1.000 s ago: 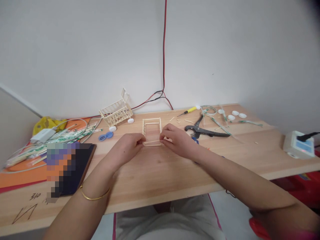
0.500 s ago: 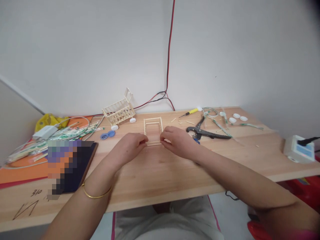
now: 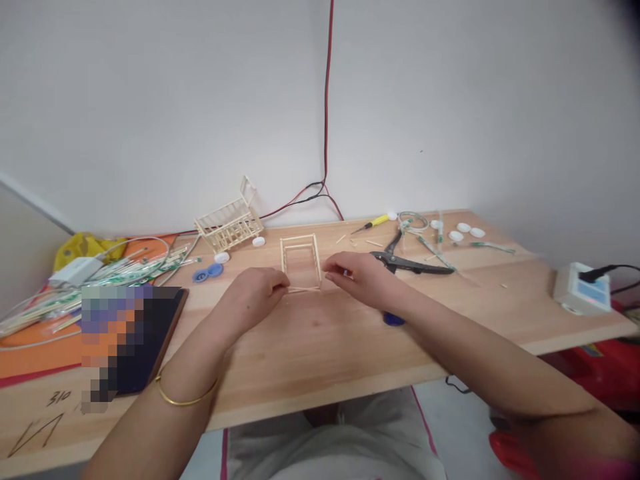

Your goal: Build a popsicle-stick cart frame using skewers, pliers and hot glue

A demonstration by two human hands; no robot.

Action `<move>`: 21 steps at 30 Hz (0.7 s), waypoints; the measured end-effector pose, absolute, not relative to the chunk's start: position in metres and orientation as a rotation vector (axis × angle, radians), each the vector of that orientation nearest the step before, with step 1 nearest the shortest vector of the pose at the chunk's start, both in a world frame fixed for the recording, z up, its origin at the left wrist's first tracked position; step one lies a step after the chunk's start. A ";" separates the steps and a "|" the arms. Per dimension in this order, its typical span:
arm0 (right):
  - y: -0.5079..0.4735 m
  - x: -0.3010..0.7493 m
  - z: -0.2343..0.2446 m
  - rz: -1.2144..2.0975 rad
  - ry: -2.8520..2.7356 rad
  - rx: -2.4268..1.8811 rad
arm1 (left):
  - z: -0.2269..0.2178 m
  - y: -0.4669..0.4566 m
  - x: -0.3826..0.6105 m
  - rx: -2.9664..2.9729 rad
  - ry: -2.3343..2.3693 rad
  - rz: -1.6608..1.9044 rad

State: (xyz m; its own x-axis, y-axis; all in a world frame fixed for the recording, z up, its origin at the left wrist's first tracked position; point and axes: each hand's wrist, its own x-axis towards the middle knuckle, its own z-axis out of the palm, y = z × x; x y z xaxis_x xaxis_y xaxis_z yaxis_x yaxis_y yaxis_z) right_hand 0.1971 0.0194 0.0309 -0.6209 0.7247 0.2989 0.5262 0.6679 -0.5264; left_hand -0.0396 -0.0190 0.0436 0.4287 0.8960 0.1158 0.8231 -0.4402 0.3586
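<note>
A small open frame of thin pale wooden sticks stands on the table in front of me. My left hand is at its near left corner, thumb and fingers pinched on the frame. Just off the near right corner is my right hand, thumb and fingertips a little apart, with nothing visible between them. A larger cart built of similar sticks stands tilted at the back left, with white bottle caps by its base.
Black-handled cutters lie beyond my right hand, near a yellow-handled screwdriver. A blue cap lies under my right wrist. Bagged sticks and a dark tablet are at left. A white power box sits at the right edge.
My right hand has come away from the frame's near right corner to the right, its fingers parting. My left hand stays at the left corner. The whole view has shifted slightly.
</note>
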 end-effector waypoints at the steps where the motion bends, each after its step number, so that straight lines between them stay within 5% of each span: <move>1: 0.019 0.198 0.029 0.568 -2.387 -0.983 | 0.043 -0.019 -0.040 2.435 1.497 0.431; 21: 0.016 0.187 0.015 0.399 -2.415 -0.956 | 0.044 -0.020 -0.039 2.383 1.520 0.460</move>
State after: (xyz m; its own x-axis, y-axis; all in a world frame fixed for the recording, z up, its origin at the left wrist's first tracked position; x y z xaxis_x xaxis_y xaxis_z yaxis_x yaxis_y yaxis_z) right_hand 0.1869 0.0156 0.0155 -0.6234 0.7003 0.3477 0.5511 0.7090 -0.4400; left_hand -0.0387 -0.0199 0.0444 0.3969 0.9104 0.1165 0.8222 -0.4091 0.3958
